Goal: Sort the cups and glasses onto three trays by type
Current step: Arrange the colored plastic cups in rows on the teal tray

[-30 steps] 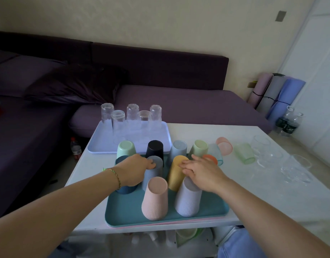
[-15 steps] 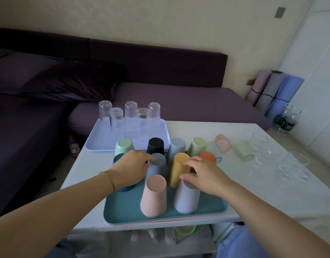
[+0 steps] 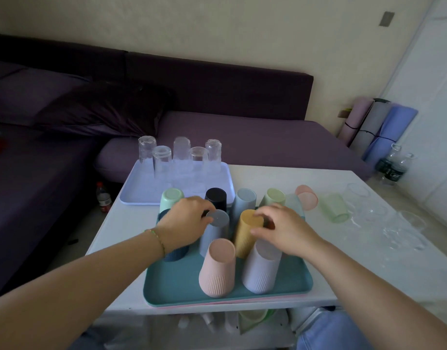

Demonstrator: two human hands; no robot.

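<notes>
**Hands on upturned cups: right hand shifted**

Ribbed cups are stood upturned on the teal tray [image 3: 172,286] at the near edge of the table [image 3: 356,263]. The left hand [image 3: 187,223] is kept curled round the top of the grey cup [image 3: 217,223], as half a second earlier. The right hand [image 3: 285,228] has been moved off the lilac cup [image 3: 261,271]; the top of the yellow cup [image 3: 247,233] is now held between its bent fingers and thumb. Clear glasses [image 3: 161,160] are stood on the lavender tray [image 3: 141,190], far left.
</notes>
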